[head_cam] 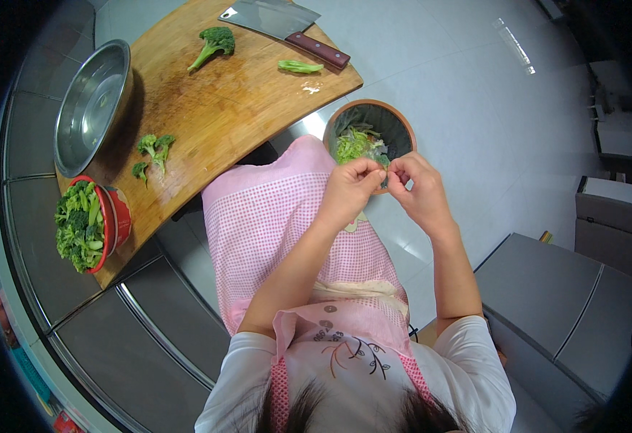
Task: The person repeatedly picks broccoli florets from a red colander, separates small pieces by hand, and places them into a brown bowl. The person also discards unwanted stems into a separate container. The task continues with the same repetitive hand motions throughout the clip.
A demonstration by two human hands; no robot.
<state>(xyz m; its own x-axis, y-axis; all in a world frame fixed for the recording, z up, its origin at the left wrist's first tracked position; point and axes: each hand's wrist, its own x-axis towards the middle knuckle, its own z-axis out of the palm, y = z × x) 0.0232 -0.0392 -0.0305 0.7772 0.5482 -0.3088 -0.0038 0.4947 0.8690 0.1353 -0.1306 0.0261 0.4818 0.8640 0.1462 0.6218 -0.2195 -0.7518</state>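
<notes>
Above the waste bin [410, 127], my left hand [351, 189] and my right hand [421, 189] meet with thumbs and forefingers pinched together. A small broccoli piece [383, 161] shows at the fingertips, mostly covered by them. Pale green peelings [356, 145] lie in the lined bin below. On the wooden board [196, 124] are a broccoli piece with a thick stalk [215, 46], a peeled stem piece [299, 66] and a few small florets [156, 150]. A red tub [118, 216] heaped with cut broccoli florets [80, 227] stands at the board's near left end.
A cleaver [280, 21] with a wooden handle lies at the board's far right edge. A steel basin [91, 108] holding water stands on the left. Grey cabinets [148, 330] line the left side; a grey box-like unit [543, 297] is at right. My lap wears a checked apron [272, 216].
</notes>
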